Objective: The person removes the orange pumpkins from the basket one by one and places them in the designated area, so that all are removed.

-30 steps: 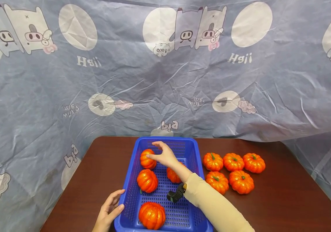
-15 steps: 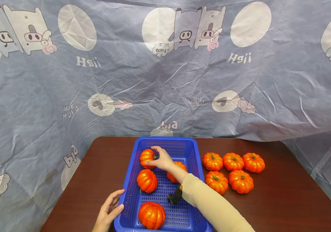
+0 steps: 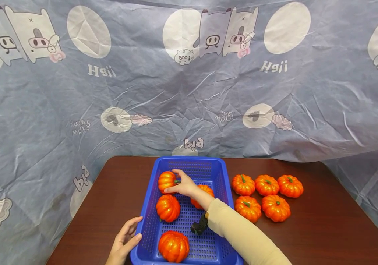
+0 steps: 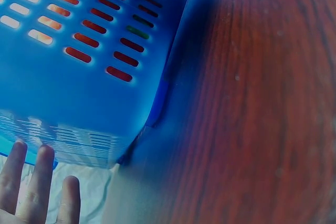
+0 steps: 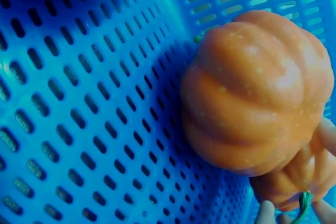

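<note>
The orange pumpkin (image 3: 166,182) is glossy and deeply ribbed, tipped on its side so the short green stem points to 3 o'clock. It lies at 11 o'clock within the basket (image 3: 226,191), held above and below by the fingers (image 3: 179,173) of the right hand (image 3: 186,186). The basket is blue plastic, rectangular and upright, with slotted walls and floor, its long sides running roughly from 12 to 6 o'clock.

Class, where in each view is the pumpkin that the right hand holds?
Head: pumpkin in the right hand, far left of the blue basket.
Left wrist: not identifiable through the basket's slotted side.
Right wrist: same pumpkin, lower right, partly behind a nearer pumpkin.
Shared landmark: the blue basket.
</note>
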Demonstrator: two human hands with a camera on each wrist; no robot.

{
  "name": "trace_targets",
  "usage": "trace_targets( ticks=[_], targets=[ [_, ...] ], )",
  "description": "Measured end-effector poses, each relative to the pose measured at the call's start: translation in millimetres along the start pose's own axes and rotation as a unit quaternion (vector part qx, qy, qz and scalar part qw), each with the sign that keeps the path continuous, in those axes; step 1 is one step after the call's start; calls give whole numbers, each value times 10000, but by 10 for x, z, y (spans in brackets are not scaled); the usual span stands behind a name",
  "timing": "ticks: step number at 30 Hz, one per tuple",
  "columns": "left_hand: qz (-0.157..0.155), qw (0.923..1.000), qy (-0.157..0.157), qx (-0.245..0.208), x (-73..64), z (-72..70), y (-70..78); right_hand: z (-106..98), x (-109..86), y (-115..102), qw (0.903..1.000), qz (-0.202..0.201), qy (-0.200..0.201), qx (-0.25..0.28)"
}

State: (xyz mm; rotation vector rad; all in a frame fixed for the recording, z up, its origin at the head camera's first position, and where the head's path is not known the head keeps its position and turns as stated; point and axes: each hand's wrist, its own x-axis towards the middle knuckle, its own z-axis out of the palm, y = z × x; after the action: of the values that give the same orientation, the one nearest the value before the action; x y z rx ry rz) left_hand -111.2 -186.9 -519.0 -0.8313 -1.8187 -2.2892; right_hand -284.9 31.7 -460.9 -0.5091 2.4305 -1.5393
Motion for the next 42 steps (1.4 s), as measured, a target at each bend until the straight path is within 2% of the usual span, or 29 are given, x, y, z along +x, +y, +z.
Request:
trace_targets(
  ticks=[3,8,14,24,28,33,42],
  targets=[
    [-107,9999,84,16,-2,-2,3,4,1,-3,10000,45,-5,6],
    [-99,9999,117,56,-6,-4,-2,24,29,-4,9997,97,114,204],
    [-59,9997,170,139,-13,-5,-16,28,15,-18,9995,231,208,-4],
    [92,9995,194,220,-6,2,-27,-76,-75,-217,9979,278,577,-80],
    [2,9996,220,160,-8,11,-13,-118,-100,-289,9960,365,807,-89],
    [-79,9999,119,-82,-14,14,-11,-186,-137,-369,9942,360,1001,185],
    [23,9998,15,-202,-11,-9,-35,-365,-277,-472,9892,309,1149,855]
  ],
)
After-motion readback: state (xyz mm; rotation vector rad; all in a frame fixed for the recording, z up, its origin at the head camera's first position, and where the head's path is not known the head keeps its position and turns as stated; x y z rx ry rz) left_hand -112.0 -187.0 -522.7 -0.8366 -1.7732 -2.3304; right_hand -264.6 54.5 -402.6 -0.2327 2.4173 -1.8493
